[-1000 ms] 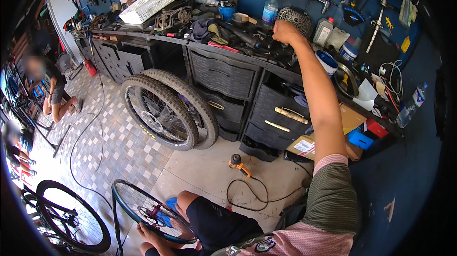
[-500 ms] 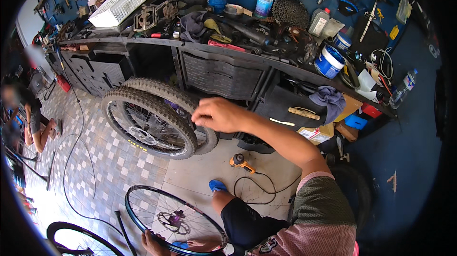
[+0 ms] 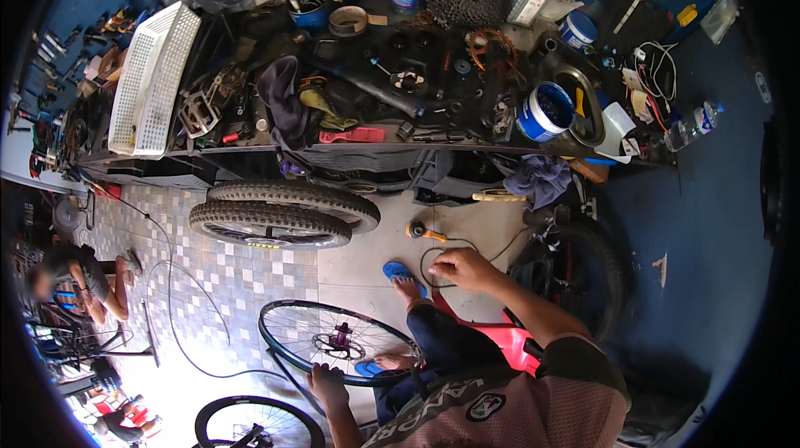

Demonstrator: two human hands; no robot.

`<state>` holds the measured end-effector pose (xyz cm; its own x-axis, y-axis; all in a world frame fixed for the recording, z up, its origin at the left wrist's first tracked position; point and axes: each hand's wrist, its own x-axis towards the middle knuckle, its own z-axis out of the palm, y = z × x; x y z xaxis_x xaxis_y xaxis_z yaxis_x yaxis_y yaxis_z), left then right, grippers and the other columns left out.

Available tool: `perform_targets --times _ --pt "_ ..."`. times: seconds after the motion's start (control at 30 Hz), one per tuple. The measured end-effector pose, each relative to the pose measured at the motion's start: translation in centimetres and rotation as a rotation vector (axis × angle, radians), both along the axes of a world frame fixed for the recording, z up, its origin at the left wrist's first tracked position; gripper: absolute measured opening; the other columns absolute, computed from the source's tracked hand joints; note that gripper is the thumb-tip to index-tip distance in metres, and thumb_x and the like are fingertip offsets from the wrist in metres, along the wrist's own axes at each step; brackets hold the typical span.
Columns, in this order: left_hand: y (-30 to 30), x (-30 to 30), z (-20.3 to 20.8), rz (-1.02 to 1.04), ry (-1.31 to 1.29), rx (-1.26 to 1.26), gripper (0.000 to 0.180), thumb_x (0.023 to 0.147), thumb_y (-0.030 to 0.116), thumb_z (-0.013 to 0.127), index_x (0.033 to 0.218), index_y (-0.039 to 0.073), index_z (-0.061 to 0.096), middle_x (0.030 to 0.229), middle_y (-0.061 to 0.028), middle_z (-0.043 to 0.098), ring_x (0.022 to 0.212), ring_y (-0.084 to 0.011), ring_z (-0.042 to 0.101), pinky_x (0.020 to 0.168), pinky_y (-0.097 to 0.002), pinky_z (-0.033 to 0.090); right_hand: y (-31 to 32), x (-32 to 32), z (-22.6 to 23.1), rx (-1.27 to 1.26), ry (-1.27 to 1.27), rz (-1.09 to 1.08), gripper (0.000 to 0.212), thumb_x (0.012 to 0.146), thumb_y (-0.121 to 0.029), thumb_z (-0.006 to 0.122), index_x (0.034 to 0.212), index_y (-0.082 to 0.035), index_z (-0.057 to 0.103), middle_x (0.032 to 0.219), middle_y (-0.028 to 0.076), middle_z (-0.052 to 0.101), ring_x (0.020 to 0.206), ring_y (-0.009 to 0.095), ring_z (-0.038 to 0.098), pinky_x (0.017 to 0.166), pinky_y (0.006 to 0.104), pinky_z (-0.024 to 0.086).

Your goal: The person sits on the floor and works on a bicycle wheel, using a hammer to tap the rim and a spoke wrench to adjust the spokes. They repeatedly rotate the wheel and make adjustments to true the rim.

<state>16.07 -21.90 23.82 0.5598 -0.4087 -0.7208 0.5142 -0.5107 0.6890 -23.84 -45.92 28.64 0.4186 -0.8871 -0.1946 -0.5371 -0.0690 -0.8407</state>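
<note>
1. Head view: tiled workshop floor below a cluttered bench [image 3: 333, 148]; two tyres [image 3: 275, 213] lean under the bench.
2. Spoked rim [image 3: 333, 340] lies on the floor below the tyres, against the person's feet.
3. Left hand [image 3: 327, 383] is curled closed on the rim's near edge, forearm rising from the lower frame.
4. Right hand [image 3: 463, 270], right of the rim, arm stretched forward, fingers bunched together near a black cable [image 3: 433, 263]; whether it pinches anything cannot be told.
5. Judged step: steadying the rim while fetching something; next needs bringing the right hand back to the rim.
</note>
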Motion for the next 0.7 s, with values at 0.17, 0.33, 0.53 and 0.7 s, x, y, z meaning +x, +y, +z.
perform_targets --times 0.17,0.33,0.53,0.7 --pt "-1.0 1.7 0.9 -0.069 -0.081 0.059 0.022 0.096 0.007 0.06 0.116 0.002 0.052 0.096 -0.0085 0.059 0.071 -0.0228 0.059 0.058 -0.0396 0.053 -3.6 -0.8 3.0 -0.025 -0.02 -0.189 0.018 0.097 -0.017 0.067 0.11 -0.006 0.071 0.093 0.014 0.074 0.081 0.028 0.072 0.072 0.0381 0.056" --pt "-0.8 2.6 0.7 -0.477 -0.331 0.184 0.041 0.078 0.0 0.076 0.116 -0.002 0.06 0.094 -0.0095 0.069 0.088 -0.0276 0.063 0.085 -0.042 0.051 -6.3 -0.9 3.7 0.031 -0.09 -0.255 0.023 0.099 -0.012 0.067 0.122 -0.007 0.066 0.095 0.01 0.075 0.081 0.017 0.073 0.073 0.0305 0.057" --pt "-2.4 1.1 1.9 -0.191 -0.065 0.083 0.031 0.081 -0.005 0.073 0.107 0.002 0.058 0.093 -0.0099 0.063 0.077 -0.0277 0.06 0.069 -0.0438 0.054 -5.6 -0.9 2.6 0.016 -0.098 -0.251 0.025 0.099 -0.013 0.068 0.122 -0.006 0.064 0.089 0.009 0.073 0.077 0.017 0.072 0.071 0.0315 0.056" --pt "-5.3 -2.4 4.6 0.055 0.041 0.077 0.017 0.1 0.025 0.061 0.107 0.01 0.056 0.091 -0.0073 0.06 0.071 -0.0238 0.058 0.064 -0.0397 0.051 -5.6 -0.4 3.2 0.13 -0.139 -0.309 0.025 0.095 -0.015 0.076 0.105 -0.002 0.057 0.081 0.008 0.068 0.075 0.015 0.07 0.067 0.0301 0.055"
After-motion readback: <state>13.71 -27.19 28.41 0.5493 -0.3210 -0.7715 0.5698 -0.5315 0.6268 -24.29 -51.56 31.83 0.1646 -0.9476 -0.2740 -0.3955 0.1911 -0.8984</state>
